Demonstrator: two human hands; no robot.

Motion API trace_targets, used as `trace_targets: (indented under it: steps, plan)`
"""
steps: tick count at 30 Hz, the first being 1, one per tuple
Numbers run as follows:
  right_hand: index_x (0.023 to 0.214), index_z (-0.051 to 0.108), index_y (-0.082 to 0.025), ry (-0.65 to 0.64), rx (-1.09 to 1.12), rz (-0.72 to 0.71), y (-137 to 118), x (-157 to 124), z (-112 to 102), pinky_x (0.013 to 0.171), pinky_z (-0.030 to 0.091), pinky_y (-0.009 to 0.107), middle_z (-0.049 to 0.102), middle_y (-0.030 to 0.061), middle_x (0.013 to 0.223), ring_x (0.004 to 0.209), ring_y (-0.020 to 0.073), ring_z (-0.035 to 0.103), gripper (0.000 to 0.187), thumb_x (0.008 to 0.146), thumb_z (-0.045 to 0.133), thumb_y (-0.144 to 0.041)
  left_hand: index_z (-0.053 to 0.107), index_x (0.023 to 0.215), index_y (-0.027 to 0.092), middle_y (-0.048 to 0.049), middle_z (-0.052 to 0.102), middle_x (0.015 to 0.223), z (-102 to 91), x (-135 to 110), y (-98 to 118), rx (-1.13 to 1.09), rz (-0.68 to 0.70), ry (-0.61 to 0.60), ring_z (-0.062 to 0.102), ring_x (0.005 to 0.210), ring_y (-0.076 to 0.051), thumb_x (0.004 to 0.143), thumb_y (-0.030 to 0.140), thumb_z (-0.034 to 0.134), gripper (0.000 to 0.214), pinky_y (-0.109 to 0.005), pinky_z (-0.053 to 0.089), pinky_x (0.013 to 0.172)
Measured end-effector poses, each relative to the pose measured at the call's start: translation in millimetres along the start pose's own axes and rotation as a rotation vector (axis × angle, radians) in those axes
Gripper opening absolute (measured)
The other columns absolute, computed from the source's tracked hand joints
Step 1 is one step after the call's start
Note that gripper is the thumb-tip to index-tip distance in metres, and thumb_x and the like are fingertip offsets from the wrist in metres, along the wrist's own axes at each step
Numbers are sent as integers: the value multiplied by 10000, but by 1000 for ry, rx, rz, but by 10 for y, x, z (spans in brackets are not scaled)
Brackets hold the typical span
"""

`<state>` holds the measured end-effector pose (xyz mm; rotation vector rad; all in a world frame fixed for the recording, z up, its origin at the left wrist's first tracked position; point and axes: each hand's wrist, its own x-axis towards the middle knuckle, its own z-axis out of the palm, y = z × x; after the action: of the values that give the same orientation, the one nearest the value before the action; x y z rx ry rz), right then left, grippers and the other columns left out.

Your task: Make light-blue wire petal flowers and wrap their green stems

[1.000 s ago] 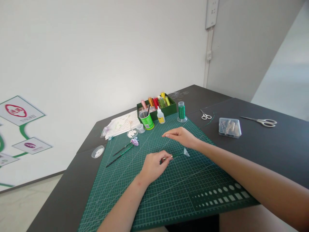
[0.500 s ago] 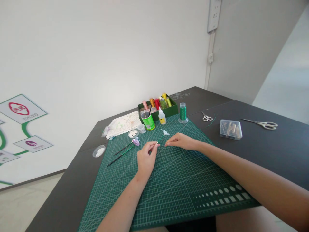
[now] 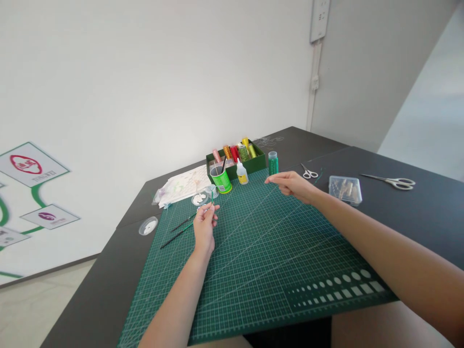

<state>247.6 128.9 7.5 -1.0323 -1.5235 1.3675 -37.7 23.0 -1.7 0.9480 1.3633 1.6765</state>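
Note:
My left hand [image 3: 205,226] is closed in a pinch on a thin green-wrapped stem [image 3: 212,197]. The stem points upward, and its pale tip blends into the small tubs behind it. Beneath that hand lie two dark rods [image 3: 177,238] with green parts; the hand covers their far ends. My right hand [image 3: 293,185] is raised over the mat's right side, thumb and fingertips pressed together. Anything as fine as a thread between them is too small to make out. Just behind its fingertips stands a spool of green thread [image 3: 273,164].
A green cutting mat [image 3: 253,270] covers the table's middle. At the back stand a green box of thread spools [image 3: 255,164], a glue bottle [image 3: 242,173] and a green can [image 3: 222,181]. Small scissors [image 3: 309,171], a clear box [image 3: 345,189] and larger scissors [image 3: 397,182] lie right.
My hands have moved apart: the left went left with the stem, now held more upright, and the right went up and right, towards the green thread spool.

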Motion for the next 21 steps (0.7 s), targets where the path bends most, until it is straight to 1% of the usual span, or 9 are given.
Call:
trace_targets:
  steps: [2, 4, 7, 9, 10, 13, 15, 18, 21]
  plan:
    - [902, 774, -144, 154, -258, -48, -32, 33, -195, 492, 246, 283, 435, -28, 458, 450, 110, 326, 367, 802, 643, -471, 665, 963, 151, -79, 744, 950, -3, 1, -1, -19, -17, 2, 495, 570, -57, 681, 372, 788, 379, -158, 329, 472]
    - [874, 800, -171, 284, -566, -88, -49, 46, -377, 572, 352, 311, 634, 49, 611, 571, 176, 516, 294, 827, 612, -393, 660, 964, 149, -76, 740, 944, -2, -5, 2, -27, -18, -9, 485, 567, -53, 685, 365, 788, 375, -154, 316, 467]
    - [918, 813, -203, 439, -946, -10, -43, 27, -551, 690, 423, 354, 744, 104, 850, 794, 269, 640, 290, 868, 555, -324, 662, 966, 148, -76, 739, 936, 3, -16, 13, -28, -5, -29, 469, 556, -50, 698, 368, 783, 368, -153, 301, 459]
    - [969, 806, -184, 529, -1136, 16, -37, -2, -561, 775, 444, 411, 748, 143, 953, 905, 315, 648, 334, 906, 490, -271, 661, 960, 147, -77, 740, 922, 10, -22, 18, -27, 1, -43, 456, 545, -49, 698, 373, 787, 368, -153, 283, 451]
    - [1000, 799, -167, 566, -1204, -18, -42, -19, -532, 836, 440, 452, 742, 160, 1005, 963, 333, 641, 357, 919, 458, -232, 662, 953, 146, -77, 742, 912, 15, -27, 19, -26, 4, -50, 447, 539, -49, 697, 377, 788, 367, -153, 273, 446]
    - [1114, 759, -142, 610, -1248, -254, -101, -70, -322, 1005, 364, 536, 709, 168, 1144, 1095, 342, 603, 403, 922, 405, -124, 668, 945, 144, -78, 745, 880, 40, -59, 17, -14, 9, -67, 425, 522, -51, 706, 395, 787, 366, -156, 253, 439]
    - [1153, 738, -146, 532, -1155, -408, -151, -107, -108, 1037, 360, 519, 700, 154, 1175, 1110, 318, 601, 421, 910, 400, -83, 677, 956, 144, -77, 747, 860, 67, -101, 15, 6, 18, -91, 408, 511, -52, 723, 405, 781, 365, -159, 248, 439]
    - [1161, 727, -157, 224, -890, -561, -169, -183, 263, 1025, 423, 474, 704, 137, 1179, 1121, 282, 614, 441, 909, 376, -68, 686, 960, 140, -72, 744, 825, 126, -194, 17, 40, 27, -154, 379, 495, -51, 743, 416, 776, 361, -167, 239, 435]
    - [1192, 709, -213, -105, -558, -491, -98, -299, 628, 1078, 433, 444, 697, 96, 1236, 1210, 247, 603, 377, 963, 411, -181, 692, 961, 140, -58, 728, 783, 194, -299, 27, 68, 3, -215, 370, 487, -55, 747, 431, 777, 372, -177, 241, 431]
